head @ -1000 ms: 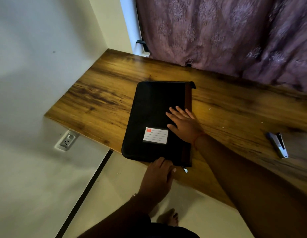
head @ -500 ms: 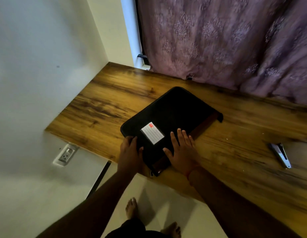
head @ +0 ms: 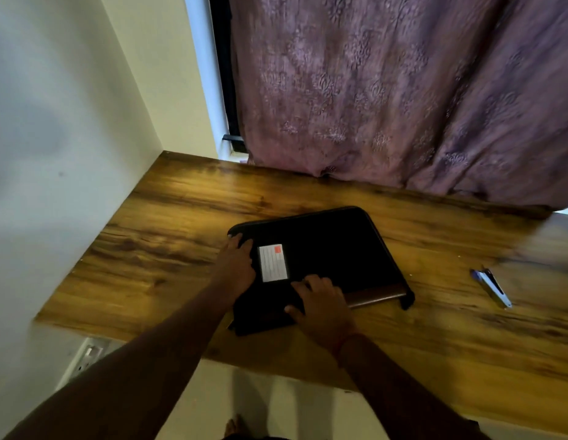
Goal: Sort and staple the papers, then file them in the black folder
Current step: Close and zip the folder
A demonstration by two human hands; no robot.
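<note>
The black folder (head: pixel 330 246) lies shut and flat on the wooden desk (head: pixel 168 236), its long side running left to right, a white label with a red patch on its left part. My left hand (head: pixel 236 265) lies on the folder's left end, fingers spread over the corner. My right hand (head: pixel 320 303) rests on the folder's near edge with fingers bent down onto it. A brown strip shows along that near edge at the right. The stapler (head: pixel 493 289) sits on the desk well to the right. No papers are in view.
A mauve patterned curtain (head: pixel 387 90) hangs over the back of the desk. A pale wall closes the left side, with a wall socket (head: pixel 86 357) below the desk's edge. The desk's front edge runs just under my forearms.
The folder has turned clockwise on the desk and now lies lengthwise left to right. My left hand moved to its left end, and my right hand stayed on the near edge.
</note>
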